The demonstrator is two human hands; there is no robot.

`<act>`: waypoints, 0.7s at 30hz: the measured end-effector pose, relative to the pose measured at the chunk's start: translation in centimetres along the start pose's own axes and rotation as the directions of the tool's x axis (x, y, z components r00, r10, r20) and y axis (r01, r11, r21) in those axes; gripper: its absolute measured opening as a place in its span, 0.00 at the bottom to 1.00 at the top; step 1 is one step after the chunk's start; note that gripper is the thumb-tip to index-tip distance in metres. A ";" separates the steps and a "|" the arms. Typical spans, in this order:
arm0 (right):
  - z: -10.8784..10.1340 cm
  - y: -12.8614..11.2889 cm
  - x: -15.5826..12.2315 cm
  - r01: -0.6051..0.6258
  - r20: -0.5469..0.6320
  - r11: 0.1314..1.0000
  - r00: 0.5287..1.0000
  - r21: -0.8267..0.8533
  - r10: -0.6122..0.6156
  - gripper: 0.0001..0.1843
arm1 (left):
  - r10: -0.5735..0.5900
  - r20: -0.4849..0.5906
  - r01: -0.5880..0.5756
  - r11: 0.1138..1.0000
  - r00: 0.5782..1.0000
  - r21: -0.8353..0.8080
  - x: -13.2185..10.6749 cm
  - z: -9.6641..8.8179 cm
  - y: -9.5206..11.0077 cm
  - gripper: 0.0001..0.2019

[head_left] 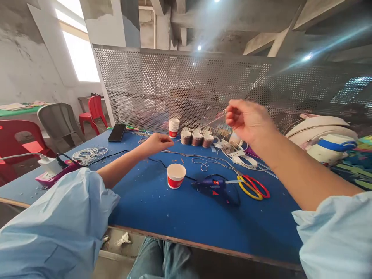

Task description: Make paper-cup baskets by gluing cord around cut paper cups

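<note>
A thin, pale cord (215, 120) runs slantwise between my hands above the blue table. My left hand (157, 142) pinches its lower end, palm down, left of a group of cord-wrapped paper cups (196, 138). Higher up, my right hand (247, 121) is closed on the other end, the fingers curled. A single red and white paper cup (176, 176) stands upright in front of me, touched by neither hand. To its right lie a purple glue gun (213, 183) with a glue stick in its back and scissors (255, 188) with red and yellow handles.
A stack of paper cups (174, 128), a black phone (117, 133) and a perforated metal screen (157, 85) are at the back. On the left lie a coiled white cord (90, 154) and a purple power strip (61, 172). Ribbon (245, 161) and a pale bag (318, 128) are on the right.
</note>
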State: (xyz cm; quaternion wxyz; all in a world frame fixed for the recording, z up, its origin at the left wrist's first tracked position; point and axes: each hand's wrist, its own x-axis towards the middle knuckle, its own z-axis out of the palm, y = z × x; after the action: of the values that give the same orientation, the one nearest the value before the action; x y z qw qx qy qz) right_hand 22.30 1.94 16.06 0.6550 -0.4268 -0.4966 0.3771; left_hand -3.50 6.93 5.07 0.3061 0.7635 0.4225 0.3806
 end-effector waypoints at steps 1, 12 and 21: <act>-0.7 -0.6 -0.2 0.052 -0.002 0.999 0.999 -0.013 -0.052 0.11 | -0.004 -0.021 0.004 1.000 1.000 0.017 -0.3 0.0 -0.7 0.08; -6.5 -4.3 -4.8 0.495 -0.076 0.800 0.833 -0.339 -0.548 0.09 | 0.218 0.113 -0.237 0.948 0.970 0.213 -8.1 2.5 1.2 0.11; -6.4 2.7 -18.1 0.227 0.023 0.826 0.968 -0.515 -0.251 0.04 | 0.245 0.138 -0.281 0.843 0.960 0.459 -9.3 7.1 -0.3 0.09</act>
State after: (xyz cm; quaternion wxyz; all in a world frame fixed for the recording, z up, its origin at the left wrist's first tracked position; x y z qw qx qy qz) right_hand 24.34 -14.94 6.72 0.5705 -0.5290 -0.6134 0.1361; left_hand -0.94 -2.13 -1.82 0.0702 0.8792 0.3824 0.2755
